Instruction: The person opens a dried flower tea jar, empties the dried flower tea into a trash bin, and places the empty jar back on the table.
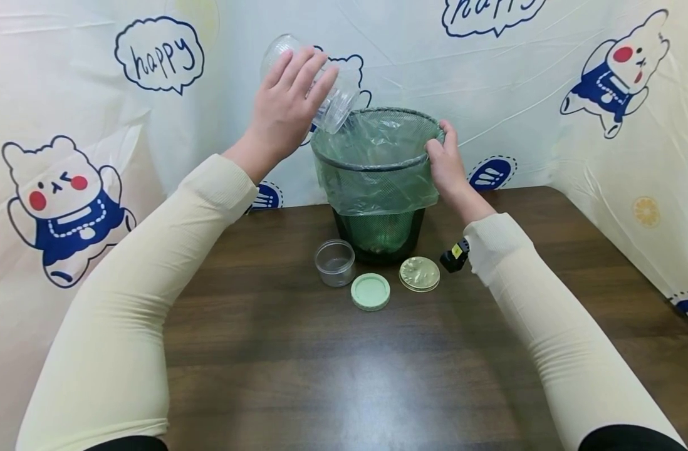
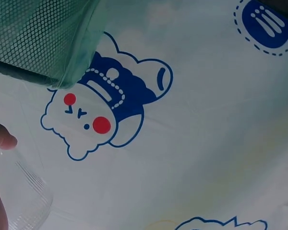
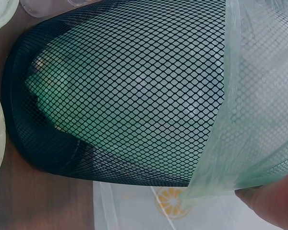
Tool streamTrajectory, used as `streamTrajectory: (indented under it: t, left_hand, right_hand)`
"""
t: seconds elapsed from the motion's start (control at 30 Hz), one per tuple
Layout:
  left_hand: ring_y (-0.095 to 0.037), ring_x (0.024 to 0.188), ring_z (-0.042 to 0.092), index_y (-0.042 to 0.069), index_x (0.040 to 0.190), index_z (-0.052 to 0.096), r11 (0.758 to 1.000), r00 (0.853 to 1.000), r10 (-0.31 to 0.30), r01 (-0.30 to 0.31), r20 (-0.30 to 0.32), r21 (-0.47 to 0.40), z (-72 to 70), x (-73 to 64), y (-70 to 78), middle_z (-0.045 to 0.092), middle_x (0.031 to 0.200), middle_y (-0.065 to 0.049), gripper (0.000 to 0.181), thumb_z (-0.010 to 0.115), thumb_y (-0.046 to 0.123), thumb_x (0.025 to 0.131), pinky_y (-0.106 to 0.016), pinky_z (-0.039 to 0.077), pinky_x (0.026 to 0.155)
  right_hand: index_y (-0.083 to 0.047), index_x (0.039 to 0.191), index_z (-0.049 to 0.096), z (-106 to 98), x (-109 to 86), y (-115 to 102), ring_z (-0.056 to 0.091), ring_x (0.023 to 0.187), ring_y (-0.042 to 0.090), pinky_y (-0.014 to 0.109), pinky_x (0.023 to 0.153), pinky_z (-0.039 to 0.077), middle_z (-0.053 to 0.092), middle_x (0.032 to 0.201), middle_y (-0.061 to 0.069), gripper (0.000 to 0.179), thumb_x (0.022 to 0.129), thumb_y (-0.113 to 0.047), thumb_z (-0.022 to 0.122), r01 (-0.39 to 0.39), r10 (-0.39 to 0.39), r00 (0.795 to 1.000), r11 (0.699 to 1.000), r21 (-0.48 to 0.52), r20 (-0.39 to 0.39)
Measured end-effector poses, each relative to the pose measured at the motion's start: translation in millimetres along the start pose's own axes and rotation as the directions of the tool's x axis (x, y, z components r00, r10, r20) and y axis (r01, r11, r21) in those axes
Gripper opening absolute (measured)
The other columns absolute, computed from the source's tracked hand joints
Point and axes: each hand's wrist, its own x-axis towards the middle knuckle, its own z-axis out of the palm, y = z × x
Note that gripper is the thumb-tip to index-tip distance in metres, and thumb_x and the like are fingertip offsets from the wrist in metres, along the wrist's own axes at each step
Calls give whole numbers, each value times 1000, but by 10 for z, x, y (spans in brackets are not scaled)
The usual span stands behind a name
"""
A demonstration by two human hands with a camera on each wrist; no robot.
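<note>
My left hand [image 1: 290, 103] grips a clear plastic jar [image 1: 339, 103], tilted with its mouth down over the left rim of a mesh wastebasket [image 1: 378, 235]. Part of the jar [image 2: 26, 196] and the left fingers show at the edge of the left wrist view. A thin green bag [image 1: 372, 188] lines the basket and folds over its rim. On the right side of that rim, my right hand [image 1: 448, 163] holds on with thumb and fingers. In the right wrist view the basket's mesh [image 3: 134, 91] fills most of the picture, a finger at lower right.
Before the basket on the brown wooden table [image 1: 299, 369] stand a small clear tub [image 1: 335, 263], a pale green lid [image 1: 370, 292] and a gold-coloured lid [image 1: 420, 274]. A black device [image 1: 454, 255] sits at the right wrist. A printed curtain [image 1: 411, 69] hangs behind the table.
</note>
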Motion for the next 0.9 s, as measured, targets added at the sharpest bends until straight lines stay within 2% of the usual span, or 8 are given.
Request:
streamTrajectory:
  t: [0.17, 0.27, 0.4, 0.5, 0.53, 0.6, 0.77, 0.9]
  left_hand:
    - [-34, 129, 42, 2, 136, 44, 995, 995, -95, 96, 35, -28, -56, -60, -20, 49, 136, -20, 46, 50, 3, 91, -41, 23, 113]
    - [-34, 130, 39, 1, 137, 42, 981, 983, -177, 180, 49, -73, -99, -93, -28, 47, 138, -20, 49, 53, 3, 89, -40, 20, 114]
    - [-33, 131, 36, 0, 140, 39, 943, 953, -290, 300, 88, -145, -164, -151, -35, 43, 140, -20, 57, 61, 9, 89, -37, 15, 115]
    - [-30, 131, 35, 2, 142, 38, 891, 917, -383, 399, 112, -218, -204, -207, -42, 43, 140, -17, 66, 69, 13, 85, -36, 16, 115]
    - [-29, 131, 36, 2, 142, 38, 870, 901, -417, 434, 121, -235, -220, -225, -43, 43, 140, -17, 68, 71, 14, 84, -36, 18, 114]
    - [-24, 131, 36, 5, 142, 39, 809, 854, -500, 521, 147, -273, -254, -262, -41, 44, 140, -14, 73, 76, 14, 80, -34, 18, 113]
    - [-13, 130, 35, 10, 143, 40, 634, 702, -676, 709, 225, -309, -334, -352, -25, 45, 141, -4, 82, 82, 20, 74, -26, 18, 110]
    - [-7, 129, 35, 14, 144, 39, 507, 603, -742, 791, 293, -342, -381, -434, -5, 44, 142, 2, 85, 84, 24, 73, -22, 21, 108]
  right_hand:
    - [-18, 156, 5, -4, -5, 3, 22, 129, 12, 25, 105, 22, 6, 160, -2, 66, 95, -20, 31, -3, 3, 1000, 1000, -4, 2]
    - [-18, 156, 5, -4, -3, 3, 21, 131, 11, 26, 105, 21, 5, 161, -4, 66, 95, -20, 31, 1, -1, 1000, 1000, -10, 0]
    - [-18, 156, 6, -4, 3, 6, 20, 132, 10, 26, 104, 21, 5, 161, -5, 66, 95, -20, 31, 4, -4, 1000, 1000, -14, -6]
    - [-18, 156, 7, -6, 10, 12, 20, 131, 10, 26, 104, 21, 5, 161, -4, 66, 95, -20, 31, -1, 0, 1000, 1000, -16, -11]
    - [-18, 156, 7, -4, 16, 16, 21, 130, 11, 26, 104, 21, 6, 161, -3, 66, 95, -19, 31, 1, -1, 1000, 1000, -15, -13]
    - [-16, 156, 7, 1, 31, 24, 23, 128, 13, 25, 104, 22, 7, 161, -1, 66, 94, -18, 32, 5, -5, 1000, 1000, -12, -17]
    - [-15, 155, 8, 9, 50, 28, 26, 123, 17, 24, 103, 23, 9, 160, 2, 67, 93, -17, 33, 10, -10, 1000, 1000, -12, -19]
    - [-17, 156, 7, 1, 41, 26, 27, 122, 18, 25, 101, 24, 9, 160, 1, 66, 94, -19, 32, 1, -1, 1000, 1000, -21, -16]
